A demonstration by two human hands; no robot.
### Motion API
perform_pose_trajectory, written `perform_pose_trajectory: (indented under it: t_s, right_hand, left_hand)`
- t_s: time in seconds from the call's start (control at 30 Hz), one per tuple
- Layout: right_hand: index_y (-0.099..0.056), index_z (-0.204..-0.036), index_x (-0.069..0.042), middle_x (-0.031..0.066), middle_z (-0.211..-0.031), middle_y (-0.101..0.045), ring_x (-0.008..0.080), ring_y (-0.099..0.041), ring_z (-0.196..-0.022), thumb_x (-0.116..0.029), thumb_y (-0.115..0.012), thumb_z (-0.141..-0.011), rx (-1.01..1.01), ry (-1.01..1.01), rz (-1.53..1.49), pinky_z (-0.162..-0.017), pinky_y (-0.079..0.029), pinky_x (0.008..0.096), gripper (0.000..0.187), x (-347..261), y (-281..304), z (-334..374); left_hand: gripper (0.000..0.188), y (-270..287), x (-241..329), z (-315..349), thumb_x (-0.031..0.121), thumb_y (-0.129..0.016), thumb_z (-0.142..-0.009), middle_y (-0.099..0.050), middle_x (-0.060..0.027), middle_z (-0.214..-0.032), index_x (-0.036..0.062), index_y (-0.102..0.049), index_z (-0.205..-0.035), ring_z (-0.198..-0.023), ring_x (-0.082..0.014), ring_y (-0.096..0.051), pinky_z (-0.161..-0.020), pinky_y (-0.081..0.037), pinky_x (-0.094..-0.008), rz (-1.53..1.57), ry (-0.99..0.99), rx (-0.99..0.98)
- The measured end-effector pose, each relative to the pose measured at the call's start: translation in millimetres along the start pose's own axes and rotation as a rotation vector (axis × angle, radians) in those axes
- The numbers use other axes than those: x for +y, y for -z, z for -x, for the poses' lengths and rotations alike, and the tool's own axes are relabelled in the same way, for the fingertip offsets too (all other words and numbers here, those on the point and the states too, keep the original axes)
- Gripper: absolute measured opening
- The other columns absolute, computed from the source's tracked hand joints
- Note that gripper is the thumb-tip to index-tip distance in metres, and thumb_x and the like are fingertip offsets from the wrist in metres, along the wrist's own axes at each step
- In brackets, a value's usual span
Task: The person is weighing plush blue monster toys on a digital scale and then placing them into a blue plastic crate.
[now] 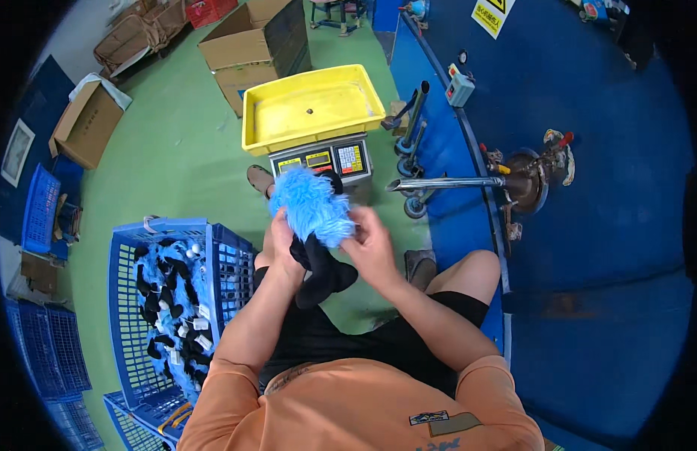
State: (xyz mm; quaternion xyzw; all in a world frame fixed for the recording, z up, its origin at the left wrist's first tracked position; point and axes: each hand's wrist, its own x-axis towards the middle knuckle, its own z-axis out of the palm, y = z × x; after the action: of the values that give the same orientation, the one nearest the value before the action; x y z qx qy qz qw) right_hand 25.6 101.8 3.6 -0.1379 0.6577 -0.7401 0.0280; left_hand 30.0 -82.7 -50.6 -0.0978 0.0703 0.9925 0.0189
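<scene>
A plush toy skin with fluffy bright-blue fur (311,207) and limp black limbs is held up in front of my lap. Around its left side and black fabric my left hand (286,252) is closed. My right hand (371,248) pinches the fur at the toy's right edge between thumb and fingers. Black limbs (322,279) hang below, between my two hands. Beside my left knee stands a blue plastic crate (123,301) piled with similar blue and black plush pieces (172,293), several with white tags.
A yellow tray (266,105) rests on a digital scale (348,159) just ahead. To the right, a steel pipe (446,183) juts from a big blue machine (589,248). Cardboard boxes (239,60) (93,128) stand farther off, and stacked blue baskets (48,346) line the left side.
</scene>
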Motion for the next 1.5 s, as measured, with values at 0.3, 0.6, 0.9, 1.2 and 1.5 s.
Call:
perform_pose_trajectory:
  t_s: [0.3, 0.6, 0.9, 1.2, 1.5]
  right_hand:
    - [-0.056, -0.1, -0.002, 0.0025, -0.089, -0.058, 0.011, -0.053, -0.076, -0.005, -0.062, -0.094, -0.117, -0.04, 0.021, -0.066, -0.048, 0.0268, 0.01, 6.5, 23.6, -14.5]
    - [-0.053, -0.103, -0.004, 0.0021, -0.088, -0.057, 0.0088, -0.05, -0.073, -0.003, -0.055, -0.097, 0.02, -0.131, -0.294, -0.062, -0.044, 0.0231, 0.007, -10.2, 28.3, -34.6]
    - [-0.049, -0.113, -0.005, 0.0037, -0.087, -0.057, 0.0075, -0.048, -0.069, -0.002, -0.053, -0.098, -0.015, -0.094, -0.099, -0.057, -0.042, 0.0225, 0.015, -3.0, 31.7, -28.3]
    - [-0.056, -0.111, -0.005, 0.0032, -0.088, -0.059, 0.0095, -0.05, -0.069, -0.004, -0.058, -0.096, 0.146, -0.53, -1.098, -0.061, -0.042, 0.0243, 0.015, 36.6, 39.5, -67.4]
    - [-0.06, -0.107, -0.005, 0.0043, -0.092, -0.062, 0.0125, -0.055, -0.076, -0.007, -0.058, -0.094, 0.331, -0.287, -1.033, -0.069, -0.044, 0.0256, 0.013, 37.4, 141.1, -73.5]
  left_hand:
    - [0.039, -1.0, 8.1, 10.8, 0.021, -0.049, -0.093, -0.068, -0.0135, -0.118, 0.0028, -0.058, -0.127, -0.105, -0.0297, -0.065, -0.099, -0.049, -0.0429, 0.014, -0.026, 0.019]
    - [0.034, 105.4, 36.4, 5.8, 0.021, -0.055, -0.093, -0.07, -0.0111, -0.112, 0.0036, -0.061, -0.121, -0.097, -0.0246, -0.067, -0.087, -0.055, -0.0325, -0.012, -0.124, 0.3]
    - [0.031, 43.4, 18.7, 13.1, 0.019, -0.053, -0.096, -0.07, -0.0097, -0.111, 0.0022, -0.06, -0.121, -0.095, -0.024, -0.069, -0.087, -0.057, -0.0321, -0.17, -0.162, 0.341]
    - [0.03, 26.7, 25.3, 4.5, 0.024, -0.049, -0.1, -0.071, -0.0086, -0.113, 0.0058, -0.062, -0.121, -0.093, -0.0225, -0.068, -0.088, -0.056, -0.0364, 0.1, -0.058, 0.242]
    - [0.031, -40.8, -52.4, -14.8, 0.02, -0.06, -0.097, -0.067, -0.0106, -0.106, 0.0004, -0.057, -0.121, -0.081, -0.021, -0.067, -0.076, -0.056, -0.0311, -0.502, -0.157, 0.277]
